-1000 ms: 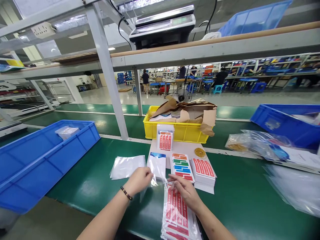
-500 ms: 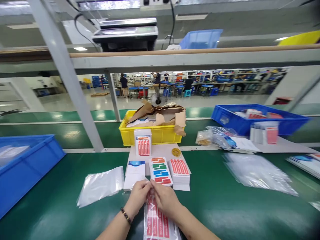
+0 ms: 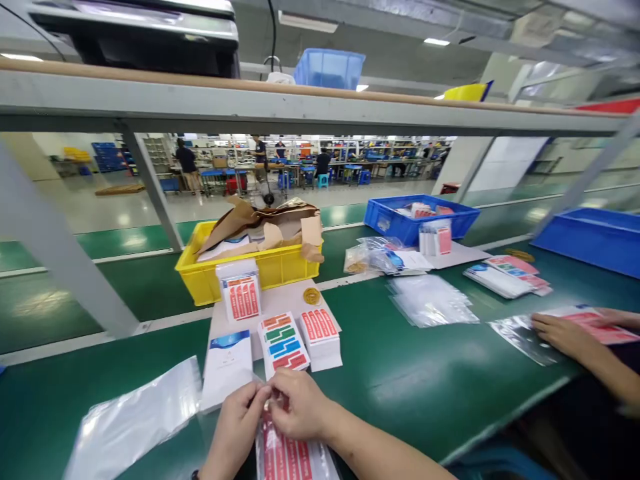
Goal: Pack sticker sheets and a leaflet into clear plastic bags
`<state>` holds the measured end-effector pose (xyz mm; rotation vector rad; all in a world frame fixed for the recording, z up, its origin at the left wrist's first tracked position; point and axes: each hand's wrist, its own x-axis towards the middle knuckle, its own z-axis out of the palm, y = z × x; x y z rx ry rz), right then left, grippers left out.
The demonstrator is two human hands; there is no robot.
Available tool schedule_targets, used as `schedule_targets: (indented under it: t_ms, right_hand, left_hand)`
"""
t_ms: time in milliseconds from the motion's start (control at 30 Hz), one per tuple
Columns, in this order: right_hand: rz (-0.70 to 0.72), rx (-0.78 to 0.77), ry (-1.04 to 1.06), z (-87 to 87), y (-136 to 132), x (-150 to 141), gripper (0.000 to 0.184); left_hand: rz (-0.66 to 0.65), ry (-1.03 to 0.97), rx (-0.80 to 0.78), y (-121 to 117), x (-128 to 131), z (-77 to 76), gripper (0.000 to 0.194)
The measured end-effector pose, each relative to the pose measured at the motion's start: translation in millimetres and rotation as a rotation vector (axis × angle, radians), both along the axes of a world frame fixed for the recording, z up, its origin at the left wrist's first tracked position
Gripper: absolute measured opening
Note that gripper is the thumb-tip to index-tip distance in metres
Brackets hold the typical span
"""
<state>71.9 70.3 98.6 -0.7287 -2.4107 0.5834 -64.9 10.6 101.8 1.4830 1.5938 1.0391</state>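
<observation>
My left hand (image 3: 236, 427) and my right hand (image 3: 296, 405) meet at the top of a clear plastic bag (image 3: 327, 460), both pinching its edge. Inside the bag lies a sheet of red stickers (image 3: 286, 459). Just beyond my fingers are a stack of multicoloured sticker sheets (image 3: 284, 343), a stack of red sticker sheets (image 3: 320, 333) and a pile of white booklets with a blue band (image 3: 227, 367). Left of these lie flat clear bags (image 3: 137, 420). A filled bag with red stickers (image 3: 241, 297) stands upright against the yellow bin.
A yellow bin (image 3: 245, 267) holds torn brown paper. Rubber bands (image 3: 313, 296) lie on the cardboard. Blue bins (image 3: 415, 217) stand farther right. On the right a co-worker's hand (image 3: 565, 337) touches another bag. A metal shelf (image 3: 320, 103) crosses above the green table (image 3: 390, 393).
The view has swung to the right, bringing a co-worker's hands and another blue bin into sight. My hands still pinch the bag at its top edge.
</observation>
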Motion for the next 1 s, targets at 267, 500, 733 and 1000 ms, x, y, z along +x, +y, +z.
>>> schedule_targets:
  t_ms: [267,500,733,1000]
  right_hand:
    - [-0.033,0.139,-0.109,-11.7,4,-3,0.016]
    - [-0.225,0.255,-0.183,-6.4,-12,-9,0.016]
    - [-0.314,0.203,-0.151,-4.4,-5,-4,0.015]
    - [-0.219,0.285,-0.048,3.6,-2,2,0.048]
  left_hand:
    - [-0.037,0.066,-0.042,0,-6,-9.0,0.034]
    - [-0.067,0.051,-0.097,3,-8,-10.6,0.036]
    - [-0.09,0.002,-0.155,1,-8,-13.6,0.039]
    - [0.138,-0.328,-0.282,4,-14,-18.2,0.042]
